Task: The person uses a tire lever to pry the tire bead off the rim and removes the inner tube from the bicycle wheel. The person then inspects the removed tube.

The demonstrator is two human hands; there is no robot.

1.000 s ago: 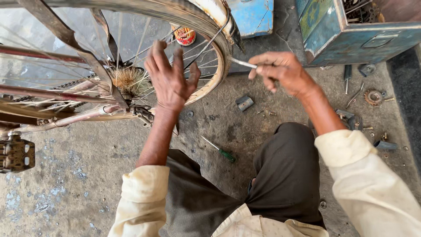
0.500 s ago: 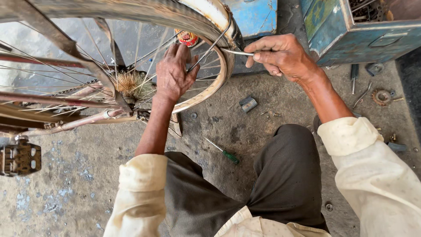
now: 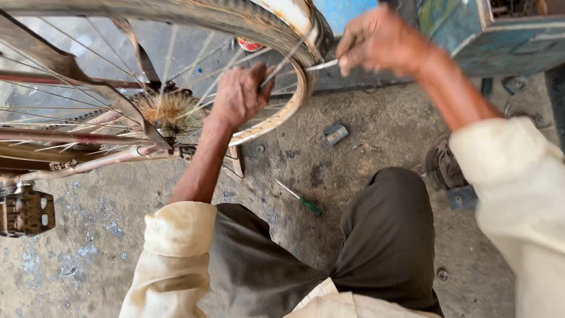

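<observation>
A bicycle wheel with a worn rim (image 3: 294, 112) and thin spokes (image 3: 176, 59) fills the upper left. My left hand (image 3: 240, 94) reaches among the spokes and grips one of them near the rim. My right hand (image 3: 379, 41) is up at the rim's right edge, blurred, closed on a thin metal spoke (image 3: 321, 65) that points left into the rim. A rusty hub (image 3: 170, 109) with frayed fibres sits left of my left hand.
A green-handled screwdriver (image 3: 301, 199) lies on the concrete floor between my knees. A small metal block (image 3: 335, 133) lies beyond it. A blue metal box (image 3: 506, 41) stands at the upper right. A pedal (image 3: 25, 212) hangs at the left.
My left hand went from spread open over the spokes to closed on one. My right hand carried the thin spoke up and left to the rim. The view moved closer.
</observation>
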